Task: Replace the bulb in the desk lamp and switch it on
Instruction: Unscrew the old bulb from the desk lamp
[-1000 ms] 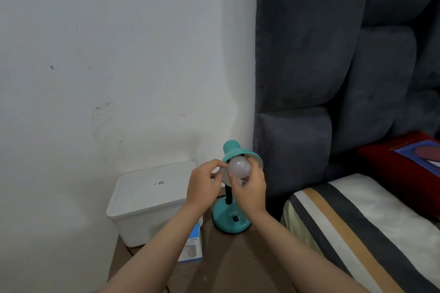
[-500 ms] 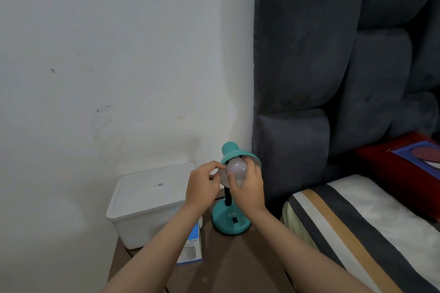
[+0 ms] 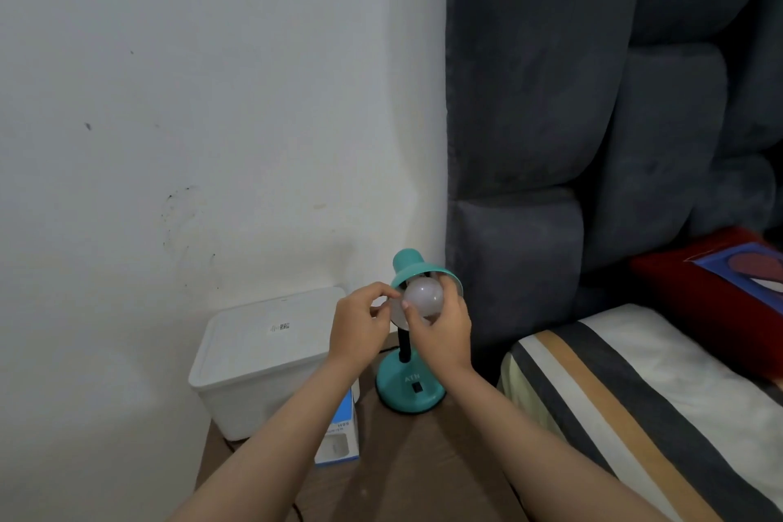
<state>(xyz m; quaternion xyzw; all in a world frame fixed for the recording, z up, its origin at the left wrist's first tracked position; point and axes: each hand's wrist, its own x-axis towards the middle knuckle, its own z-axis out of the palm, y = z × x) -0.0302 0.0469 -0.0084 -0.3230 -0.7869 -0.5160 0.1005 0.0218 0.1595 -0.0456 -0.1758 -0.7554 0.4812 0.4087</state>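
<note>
White lidded bin point(image 3: 271, 352), blue carton point(image 3: 341, 432), striped bedding point(image 3: 635, 394).

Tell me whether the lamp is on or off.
Off. The bulb in the right hand looks dull white, no glow, and the shade casts no light.

Pretty cramped around the teal desk lamp point(image 3: 409, 384): white lidded bin point(image 3: 271, 356) and blue bulb box point(image 3: 341, 437) crowd its left, grey padded headboard point(image 3: 517, 267) and striped mattress point(image 3: 635, 403) wall off the right, open tabletop point(image 3: 398, 466) only in front.
</note>
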